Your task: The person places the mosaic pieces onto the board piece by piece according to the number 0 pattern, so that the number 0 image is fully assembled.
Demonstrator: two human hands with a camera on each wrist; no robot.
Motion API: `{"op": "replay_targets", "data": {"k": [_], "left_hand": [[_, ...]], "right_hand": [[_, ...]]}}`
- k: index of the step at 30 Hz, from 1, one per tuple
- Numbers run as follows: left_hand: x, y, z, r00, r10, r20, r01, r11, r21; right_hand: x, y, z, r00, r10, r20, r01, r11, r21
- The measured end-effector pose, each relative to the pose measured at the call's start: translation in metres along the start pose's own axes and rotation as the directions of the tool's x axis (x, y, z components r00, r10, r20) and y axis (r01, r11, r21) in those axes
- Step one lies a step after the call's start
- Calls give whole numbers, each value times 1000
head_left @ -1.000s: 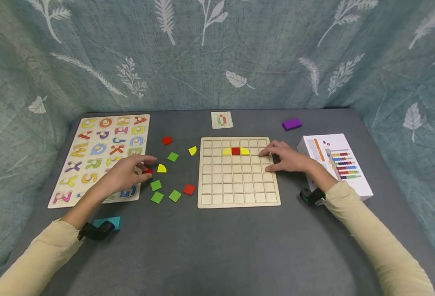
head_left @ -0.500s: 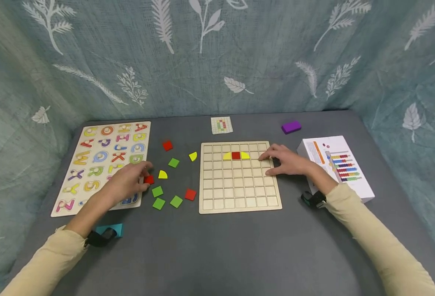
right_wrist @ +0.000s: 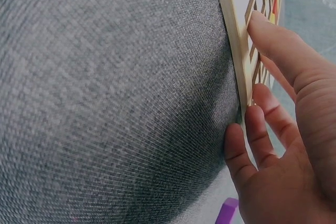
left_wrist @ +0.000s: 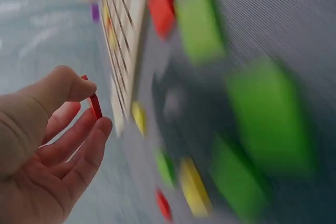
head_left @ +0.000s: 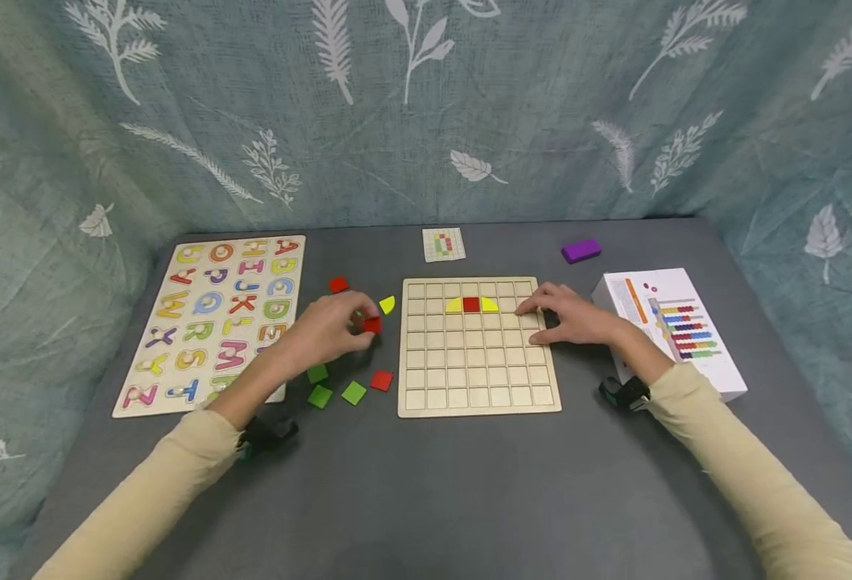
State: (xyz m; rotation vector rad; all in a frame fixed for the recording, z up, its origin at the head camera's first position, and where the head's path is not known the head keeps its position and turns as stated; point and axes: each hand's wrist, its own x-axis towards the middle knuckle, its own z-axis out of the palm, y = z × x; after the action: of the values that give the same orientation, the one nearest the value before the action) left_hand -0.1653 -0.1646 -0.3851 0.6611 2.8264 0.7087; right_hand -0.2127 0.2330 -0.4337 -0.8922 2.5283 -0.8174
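My left hand [head_left: 324, 329] pinches a red square tile [left_wrist: 95, 104] between thumb and fingertips, held above the table left of the wooden grid board [head_left: 466, 379]. Near the board's top, a red square [head_left: 472, 304] sits between two yellow quarter-circle pieces [head_left: 454, 305]. The right hand [head_left: 574, 316] rests at the board's right edge; in the right wrist view its thumb lies on the grid and other fingers are by the rim. Loose green squares [head_left: 353, 392], a red square [head_left: 382, 380] and a yellow quarter-circle [head_left: 387, 304] lie between left hand and board. Some pieces are hidden under that hand.
An alphabet puzzle board [head_left: 179, 322] lies at the left. Behind the grid board is a small pattern card [head_left: 444, 245]. A purple block [head_left: 581, 250] and a white box [head_left: 676, 330] with an abacus picture stand on the right. A patterned curtain [head_left: 368, 161] hangs behind.
The left hand has picked up the red tile from beside the alphabet board and carried it right, toward the grid board. My right hand stays at the grid board's edge.
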Motion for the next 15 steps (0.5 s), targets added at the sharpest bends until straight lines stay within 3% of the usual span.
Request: {"op": "replay_targets", "data": {"k": [7,11,15], "left_hand": [[62,57,33,986,140,93,-137,990,-43],[87,76,45,974,197,107,-193,980,-48],[103,86,56,970,223,102,-221,975,-25]], "right_hand": [[-1,2,-2,1000,-4,7,4,1000,-5],[0,1,-2,1000,-4,-3,4,1000,-3],[0,2,-2,1000,4,-8,-4,1000,-6]]}}
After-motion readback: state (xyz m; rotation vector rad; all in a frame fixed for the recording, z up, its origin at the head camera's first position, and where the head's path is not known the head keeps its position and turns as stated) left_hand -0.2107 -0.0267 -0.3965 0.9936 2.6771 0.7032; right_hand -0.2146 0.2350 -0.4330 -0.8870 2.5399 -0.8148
